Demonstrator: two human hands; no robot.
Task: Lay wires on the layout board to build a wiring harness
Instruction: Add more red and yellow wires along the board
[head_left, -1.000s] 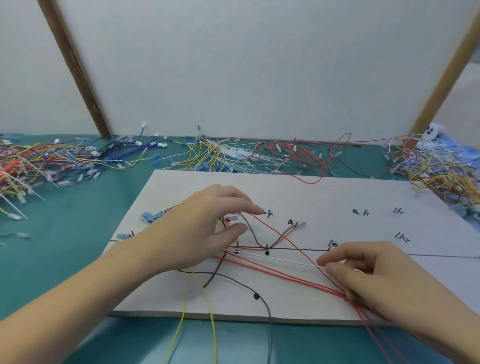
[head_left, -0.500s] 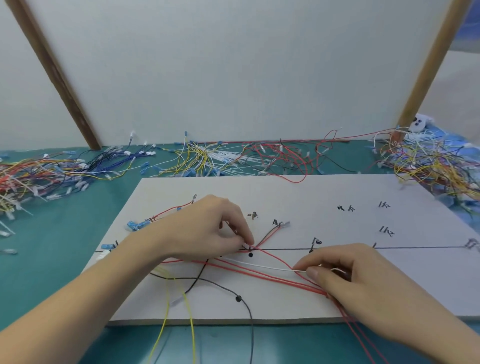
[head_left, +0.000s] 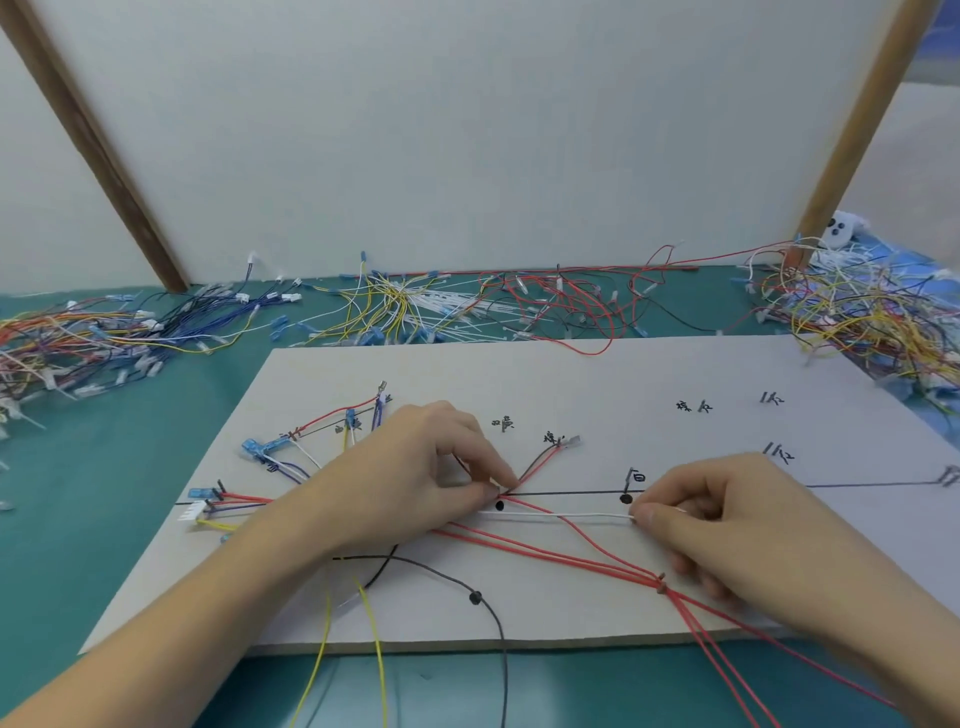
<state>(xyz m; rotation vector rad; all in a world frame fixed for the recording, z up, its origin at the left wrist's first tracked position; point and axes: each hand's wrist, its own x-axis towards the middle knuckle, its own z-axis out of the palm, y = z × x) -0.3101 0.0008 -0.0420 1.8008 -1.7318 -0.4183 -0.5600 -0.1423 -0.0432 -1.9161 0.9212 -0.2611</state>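
- Left hand (head_left: 415, 483): fingers pinch wires at the junction on the layout board (head_left: 571, 379)
- White wire (head_left: 561, 515): stretched along the drawn line
- Right hand (head_left: 737, 519): fingers apparently pinch its end; slack lets it drift off the line

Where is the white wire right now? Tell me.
Head view, board centre: the white wire runs level between the left hand and right hand, just below the black line.

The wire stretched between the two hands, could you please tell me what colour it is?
White. The wire shows best in the head view, pinched by the left hand and right hand.
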